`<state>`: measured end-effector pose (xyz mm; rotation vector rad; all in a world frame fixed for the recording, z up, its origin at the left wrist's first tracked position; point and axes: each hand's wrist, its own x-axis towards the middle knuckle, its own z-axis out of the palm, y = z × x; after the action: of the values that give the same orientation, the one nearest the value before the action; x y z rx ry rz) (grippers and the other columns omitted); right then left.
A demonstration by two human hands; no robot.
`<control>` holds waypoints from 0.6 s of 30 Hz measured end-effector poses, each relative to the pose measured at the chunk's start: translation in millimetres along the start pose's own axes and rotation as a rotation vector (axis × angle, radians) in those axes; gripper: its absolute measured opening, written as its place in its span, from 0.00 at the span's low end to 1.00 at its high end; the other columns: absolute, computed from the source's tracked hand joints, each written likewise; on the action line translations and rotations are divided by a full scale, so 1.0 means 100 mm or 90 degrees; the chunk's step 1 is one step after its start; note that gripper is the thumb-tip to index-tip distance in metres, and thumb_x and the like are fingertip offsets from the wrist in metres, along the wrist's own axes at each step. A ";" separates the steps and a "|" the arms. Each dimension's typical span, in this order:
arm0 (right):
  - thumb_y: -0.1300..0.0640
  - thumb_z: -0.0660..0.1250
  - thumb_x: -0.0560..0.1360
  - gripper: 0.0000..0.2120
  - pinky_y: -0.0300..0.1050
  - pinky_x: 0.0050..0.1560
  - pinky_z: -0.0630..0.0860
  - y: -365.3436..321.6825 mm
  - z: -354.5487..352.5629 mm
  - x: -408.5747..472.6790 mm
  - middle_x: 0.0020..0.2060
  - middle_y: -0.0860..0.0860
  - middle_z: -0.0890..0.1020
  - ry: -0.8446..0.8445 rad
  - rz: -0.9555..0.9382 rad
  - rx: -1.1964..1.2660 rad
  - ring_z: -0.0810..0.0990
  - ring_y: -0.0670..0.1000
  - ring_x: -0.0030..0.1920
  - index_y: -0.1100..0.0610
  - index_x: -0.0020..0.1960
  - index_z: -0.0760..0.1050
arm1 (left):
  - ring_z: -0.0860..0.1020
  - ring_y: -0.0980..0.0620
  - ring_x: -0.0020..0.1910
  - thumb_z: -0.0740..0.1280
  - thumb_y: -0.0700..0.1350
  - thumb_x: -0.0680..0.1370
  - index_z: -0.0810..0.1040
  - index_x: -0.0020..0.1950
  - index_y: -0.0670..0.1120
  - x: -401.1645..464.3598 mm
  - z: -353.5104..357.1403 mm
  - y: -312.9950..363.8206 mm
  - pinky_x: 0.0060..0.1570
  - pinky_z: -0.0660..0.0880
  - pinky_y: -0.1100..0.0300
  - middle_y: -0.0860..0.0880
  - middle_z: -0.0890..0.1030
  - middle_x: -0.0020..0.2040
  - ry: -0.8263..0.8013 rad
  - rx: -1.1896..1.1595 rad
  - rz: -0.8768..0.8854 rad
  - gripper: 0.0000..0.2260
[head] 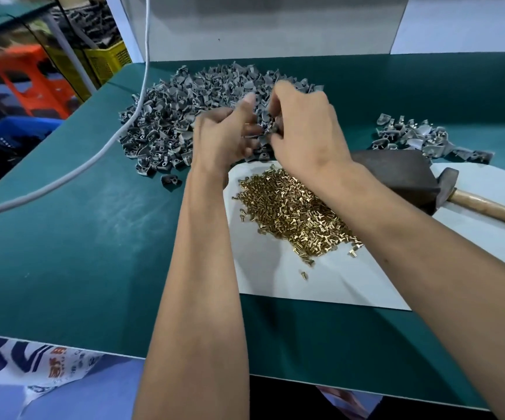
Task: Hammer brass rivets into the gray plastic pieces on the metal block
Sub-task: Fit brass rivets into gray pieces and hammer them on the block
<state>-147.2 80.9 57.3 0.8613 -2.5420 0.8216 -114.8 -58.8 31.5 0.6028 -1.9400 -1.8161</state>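
- Small gray plastic pieces point(184, 110) lie in a big heap at the far side of your green worktop point(78, 237), within reach of both hands, so you can pick without leaning
- Your left hand point(224, 137) and right hand point(302, 131) meet above the near edge of that heap, fingers curled round a gray piece between them; it is too blurred to tell if a rivet is already seated
- The loose pile of short brass rivets point(293, 210) sits on a white sheet point(275, 283) just under your wrists, which keeps them from scattering
- The dark metal block point(396, 174) waits at your right, the wooden-handled hammer point(472, 201) beside it for your striking hand
- A smaller heap of gray pieces point(426, 140) lies beyond the block, probably the finished ones
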 end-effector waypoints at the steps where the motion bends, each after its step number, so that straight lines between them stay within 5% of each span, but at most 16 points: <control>1: 0.66 0.69 0.73 0.13 0.57 0.46 0.81 -0.01 0.00 -0.01 0.42 0.55 0.81 0.022 -0.009 0.007 0.81 0.59 0.43 0.55 0.53 0.72 | 0.84 0.46 0.40 0.74 0.51 0.78 0.85 0.45 0.41 -0.02 0.01 0.01 0.44 0.82 0.53 0.40 0.87 0.44 -0.082 -0.063 -0.028 0.13; 4: 0.65 0.71 0.71 0.14 0.58 0.45 0.81 -0.02 0.00 -0.01 0.42 0.53 0.81 0.035 -0.015 0.048 0.81 0.57 0.42 0.56 0.53 0.71 | 0.84 0.47 0.40 0.73 0.37 0.77 0.86 0.40 0.41 -0.03 0.01 0.01 0.46 0.84 0.54 0.40 0.86 0.44 -0.163 -0.150 -0.050 0.06; 8: 0.59 0.77 0.72 0.20 0.55 0.49 0.81 -0.02 0.02 -0.02 0.48 0.51 0.81 0.012 -0.031 0.065 0.81 0.54 0.44 0.54 0.57 0.70 | 0.86 0.48 0.38 0.72 0.31 0.75 0.84 0.48 0.35 0.02 -0.11 -0.02 0.34 0.81 0.62 0.37 0.87 0.46 0.008 -0.328 -0.122 0.03; 13: 0.51 0.75 0.75 0.07 0.52 0.56 0.80 -0.17 0.11 -0.09 0.47 0.50 0.84 -0.335 -0.159 -0.032 0.82 0.54 0.49 0.51 0.50 0.80 | 0.86 0.45 0.35 0.73 0.31 0.75 0.83 0.51 0.34 0.11 -0.16 -0.05 0.30 0.80 0.62 0.38 0.87 0.42 0.227 -0.452 -0.137 0.06; 18: 0.59 0.70 0.74 0.02 0.51 0.52 0.80 -0.32 0.27 -0.19 0.46 0.55 0.82 -0.370 -0.206 -0.084 0.82 0.59 0.48 0.53 0.45 0.80 | 0.83 0.45 0.27 0.71 0.28 0.76 0.81 0.48 0.33 0.13 -0.12 -0.03 0.28 0.81 0.61 0.39 0.84 0.38 0.273 -0.500 -0.136 0.03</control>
<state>-115.5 51.5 40.8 1.5991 -2.7594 0.3256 -118.5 -76.6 29.4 0.8367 -0.8092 -2.1417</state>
